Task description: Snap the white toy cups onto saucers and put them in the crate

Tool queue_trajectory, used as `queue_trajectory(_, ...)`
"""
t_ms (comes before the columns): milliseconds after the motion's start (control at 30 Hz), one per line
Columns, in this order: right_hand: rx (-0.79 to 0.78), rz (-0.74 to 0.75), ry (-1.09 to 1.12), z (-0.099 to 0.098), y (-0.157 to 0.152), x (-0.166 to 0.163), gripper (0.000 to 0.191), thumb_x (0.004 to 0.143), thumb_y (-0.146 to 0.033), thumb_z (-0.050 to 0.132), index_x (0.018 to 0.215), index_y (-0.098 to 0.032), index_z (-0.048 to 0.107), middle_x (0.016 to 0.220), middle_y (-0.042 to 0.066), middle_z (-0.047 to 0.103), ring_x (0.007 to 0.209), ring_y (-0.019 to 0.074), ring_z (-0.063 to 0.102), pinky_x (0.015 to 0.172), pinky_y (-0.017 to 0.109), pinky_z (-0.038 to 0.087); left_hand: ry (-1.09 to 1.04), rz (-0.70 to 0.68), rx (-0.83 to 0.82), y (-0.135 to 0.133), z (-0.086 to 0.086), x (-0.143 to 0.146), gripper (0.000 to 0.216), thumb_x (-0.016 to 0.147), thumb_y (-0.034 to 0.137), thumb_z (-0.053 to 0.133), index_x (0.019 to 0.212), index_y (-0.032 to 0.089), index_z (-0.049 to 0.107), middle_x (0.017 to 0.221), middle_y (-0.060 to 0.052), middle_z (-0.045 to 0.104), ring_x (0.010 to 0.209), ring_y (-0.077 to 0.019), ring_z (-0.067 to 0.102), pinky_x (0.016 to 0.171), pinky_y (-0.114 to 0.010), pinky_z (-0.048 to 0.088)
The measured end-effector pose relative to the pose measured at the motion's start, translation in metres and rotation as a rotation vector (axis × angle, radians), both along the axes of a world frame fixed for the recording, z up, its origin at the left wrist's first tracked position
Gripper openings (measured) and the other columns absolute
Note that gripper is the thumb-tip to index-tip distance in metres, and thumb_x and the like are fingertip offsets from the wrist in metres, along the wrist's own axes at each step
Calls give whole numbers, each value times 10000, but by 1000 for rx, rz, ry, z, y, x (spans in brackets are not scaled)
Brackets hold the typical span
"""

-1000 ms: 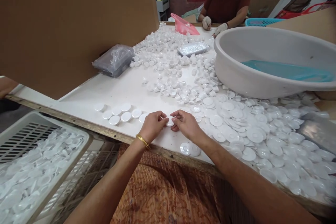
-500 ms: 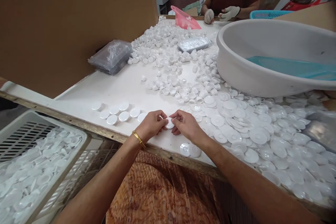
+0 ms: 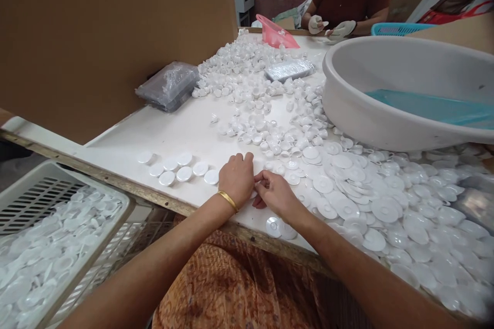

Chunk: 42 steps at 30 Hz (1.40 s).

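My left hand [image 3: 237,177] lies knuckles up on the white table [image 3: 173,128] with its fingers curled down over a small white cap, which it hides. My right hand [image 3: 275,194] is right beside it, fingertips pinched against the left hand's edge. A row of finished white caps [image 3: 184,172] lies just left of my left hand. Two clear discs [image 3: 276,226] sit at the table edge below my right hand. A broad pile of white discs [image 3: 347,190] spreads to the right.
Small white pieces [image 3: 262,113] cover the table's middle. A big white basin [image 3: 386,118] stands at the right, wrapped bundles [image 3: 170,85] at the left by a cardboard wall [image 3: 116,36]. A slotted basket [image 3: 83,185] of caps sits lower left. Another person's gloved hands [image 3: 332,28] work at the far end.
My left hand has turned over and come down on top of the cap that both hands held by the fingertips. My right hand stayed beside it.
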State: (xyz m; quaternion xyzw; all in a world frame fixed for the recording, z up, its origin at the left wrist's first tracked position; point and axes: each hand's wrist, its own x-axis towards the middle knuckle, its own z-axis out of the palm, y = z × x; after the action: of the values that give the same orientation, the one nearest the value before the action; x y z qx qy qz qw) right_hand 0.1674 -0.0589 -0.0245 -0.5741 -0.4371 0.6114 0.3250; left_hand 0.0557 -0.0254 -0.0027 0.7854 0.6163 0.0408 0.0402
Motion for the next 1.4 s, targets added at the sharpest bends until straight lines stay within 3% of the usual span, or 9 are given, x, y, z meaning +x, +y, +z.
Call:
queue_trajectory(133,-73,17,83,3,-6,1,152,807,-62,433,869,-176,510,630,-23,572,537,109,635,575,276,570,110,-127,43,3,-11,4,205,765,237,525,953,172,476,906,-92,523,878,-254,486,690,-346,385)
queue_trajectory(500,-285,-22,225,11,-5,-2,289,744,-26,494,948,-201,386,564,-64,547,523,145,642,540,289,563,103,-230,-55,13,-16,5,212,784,275,508,983,205,482,945,-76,486,915,-248,428,745,-394,323)
queue_trajectory(633,-196,-75,220,8,0,-3,235,779,-15,431,925,-194,392,585,-46,581,543,131,649,545,263,558,39,-179,15,19,-15,10,203,781,279,513,969,203,507,964,-81,499,951,-253,409,801,-417,291)
queue_trajectory(833,-138,-80,257,9,-6,-1,191,808,-37,429,938,-175,407,587,-42,588,553,115,650,589,260,561,-89,-49,31,20,-15,10,254,881,280,332,1000,229,551,968,-80,530,964,-238,423,817,-405,309)
queue_trajectory(967,-153,-44,287,11,-13,1,199,812,-44,436,966,-170,419,615,-20,609,568,125,655,611,280,562,-394,15,-98,18,-7,-9,320,895,314,264,945,204,560,853,-49,572,852,-194,501,759,-333,375)
queue_trajectory(1100,-106,-16,446,19,-13,9,182,822,-121,476,988,-183,437,678,-3,635,611,120,658,641,268,546,-699,123,-194,0,14,-22,355,889,384,274,871,184,567,738,-15,571,706,-149,531,665,-272,413)
queue_trajectory(1233,52,20,501,24,-13,16,217,803,-260,546,956,-223,397,730,-15,651,644,135,661,624,282,538,-921,98,-283,-35,25,-22,428,891,451,261,980,167,569,825,-37,600,727,-139,549,670,-271,464)
queue_trajectory(1400,225,65,433,22,-14,15,203,794,-314,548,831,-227,369,798,-24,647,696,130,654,616,284,538,-861,-59,28,-57,12,-18,269,812,343,540,1055,229,557,936,-30,583,844,-136,545,730,-270,482)
